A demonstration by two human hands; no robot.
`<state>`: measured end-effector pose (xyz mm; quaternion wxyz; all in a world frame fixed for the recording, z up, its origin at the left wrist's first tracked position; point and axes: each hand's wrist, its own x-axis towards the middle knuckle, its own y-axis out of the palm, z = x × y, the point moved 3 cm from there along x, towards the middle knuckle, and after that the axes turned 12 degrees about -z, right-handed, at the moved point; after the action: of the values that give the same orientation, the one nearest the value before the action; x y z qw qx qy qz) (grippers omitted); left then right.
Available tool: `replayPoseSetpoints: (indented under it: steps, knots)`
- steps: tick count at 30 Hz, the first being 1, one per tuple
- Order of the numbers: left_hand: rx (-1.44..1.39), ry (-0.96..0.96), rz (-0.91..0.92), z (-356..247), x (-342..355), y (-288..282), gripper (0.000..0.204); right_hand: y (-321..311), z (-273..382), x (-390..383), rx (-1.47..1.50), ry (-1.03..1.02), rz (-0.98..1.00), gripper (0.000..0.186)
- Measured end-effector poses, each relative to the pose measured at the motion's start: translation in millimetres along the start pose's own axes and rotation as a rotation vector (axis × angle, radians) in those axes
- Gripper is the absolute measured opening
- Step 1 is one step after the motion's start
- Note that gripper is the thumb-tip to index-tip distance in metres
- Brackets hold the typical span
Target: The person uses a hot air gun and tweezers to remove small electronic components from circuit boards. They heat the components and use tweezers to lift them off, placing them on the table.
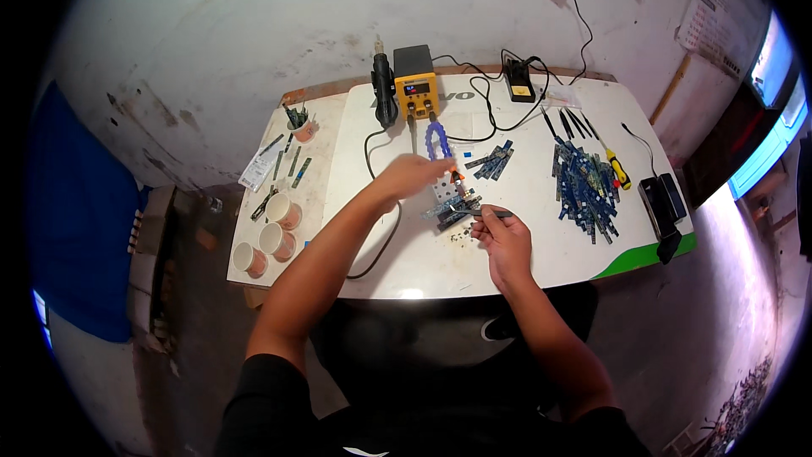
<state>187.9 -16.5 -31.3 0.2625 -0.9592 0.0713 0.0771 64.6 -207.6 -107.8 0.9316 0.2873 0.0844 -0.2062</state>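
My left hand [408,176] reaches over the middle of the white table, fingertips at the orange clip [457,178] on a blue segmented holder [438,140]; its fingers are slightly blurred and I cannot tell whether they grip it. My right hand [503,241] is closed on dark tweezers [486,212], just right of several small circuit boards [448,218] under the clip. A grey perforated base [442,192] shows beside the boards, and tiny bits lie scattered below. Behind stands a yellow soldering station [414,93] with a black hot-air tool [382,89] at its left.
The white table [372,279] carries a large board pile [584,190], a smaller pile [492,161], hand tools, a yellow screwdriver [617,169], a black device [662,211] at right, paper cups [279,241] at left, and a black iron stand [519,83] among cables at back.
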Motion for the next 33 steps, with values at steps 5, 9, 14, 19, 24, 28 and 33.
replayPoseSetpoints:
  steps: [5, 9, 14, 19, 24, 28, 33]
  knots:
    - [-0.071, -0.142, 0.113, -3, 4, 14, 0.036, 7, -1, 5, -0.020, -0.015, 0.009, 0.021]
    - [-0.169, -0.179, 0.126, 2, 4, 18, 0.025, 7, -4, 7, -0.027, -0.042, -0.028, 0.020]
    - [-0.210, -0.163, 0.105, 10, 9, 19, 0.023, 4, -11, 10, -0.010, -0.086, -0.022, 0.019]
    - [-0.222, -0.146, 0.061, 9, 8, 21, 0.025, 1, -12, 12, 0.002, -0.109, -0.018, 0.019]
    - [-0.216, -0.135, 0.028, 14, 10, 24, 0.025, -6, -5, -4, 0.002, -0.082, -0.066, 0.018]
    - [-0.255, -0.148, 0.029, 15, 9, 25, 0.022, -22, -4, -8, -0.017, -0.074, -0.128, 0.017]
    - [-0.258, -0.178, 0.067, 12, 3, 25, 0.025, -44, -9, 4, -0.129, -0.071, -0.198, 0.015]
